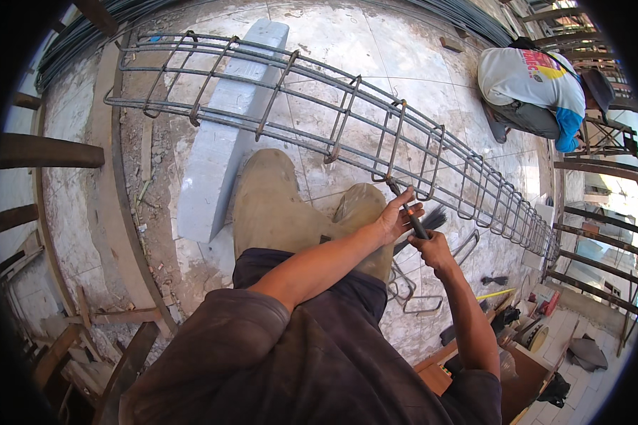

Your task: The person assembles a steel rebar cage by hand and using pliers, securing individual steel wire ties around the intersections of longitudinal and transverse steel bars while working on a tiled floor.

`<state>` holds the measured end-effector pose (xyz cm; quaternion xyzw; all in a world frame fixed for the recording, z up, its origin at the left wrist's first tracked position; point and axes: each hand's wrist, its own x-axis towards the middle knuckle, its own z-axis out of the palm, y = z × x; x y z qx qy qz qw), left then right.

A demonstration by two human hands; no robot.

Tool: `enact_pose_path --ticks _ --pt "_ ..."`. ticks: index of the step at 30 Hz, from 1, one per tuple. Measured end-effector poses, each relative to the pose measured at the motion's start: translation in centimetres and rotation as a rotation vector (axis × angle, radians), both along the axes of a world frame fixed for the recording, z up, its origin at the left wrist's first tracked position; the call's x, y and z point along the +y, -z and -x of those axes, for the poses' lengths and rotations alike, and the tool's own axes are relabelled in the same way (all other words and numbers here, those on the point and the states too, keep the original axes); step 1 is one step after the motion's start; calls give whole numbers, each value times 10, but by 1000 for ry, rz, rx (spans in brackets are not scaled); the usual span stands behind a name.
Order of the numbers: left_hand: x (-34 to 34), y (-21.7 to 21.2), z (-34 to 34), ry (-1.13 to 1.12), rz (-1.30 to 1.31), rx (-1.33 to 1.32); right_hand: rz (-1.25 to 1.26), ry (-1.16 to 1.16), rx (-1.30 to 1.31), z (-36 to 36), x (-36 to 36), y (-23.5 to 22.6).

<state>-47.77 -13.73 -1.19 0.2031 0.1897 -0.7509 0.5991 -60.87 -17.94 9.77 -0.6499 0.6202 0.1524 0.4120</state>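
A long cage of steel rebar with square stirrups (pixel 342 117) runs across in front of me, from the upper left to the far right. My left hand (pixel 395 218) curls loosely around the shaft of a rebar tying tool (pixel 417 225), which has a dark handle and an orange band. The tool's tip meets the cage's near lower bar at a stirrup. My right hand (pixel 434 251) is closed on the handle's rear end. Behind my hands shows a bundle of black tie wire (pixel 434 218); whether my left hand also holds it, I cannot tell.
A pale grey block (pixel 216 159) lies under the cage's left part. Loose stirrups (pixel 422 304) lie on the floor by my right arm. Another person (pixel 532 88) crouches at the upper right. Wooden beams (pixel 124 191) stand at left; tools and a hat (pixel 537 338) lie lower right.
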Motion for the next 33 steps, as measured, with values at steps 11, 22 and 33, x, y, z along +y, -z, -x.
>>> enact_pose_path --ticks 11,22,33 --pt "-18 7 14 -64 -209 38 -285 256 12 -26 10 -15" --pt "-18 1 13 -3 -342 -119 -285 287 -28 -17 19 -1" --pt "26 -59 -9 -76 252 116 -801 642 -641 28 61 -46"
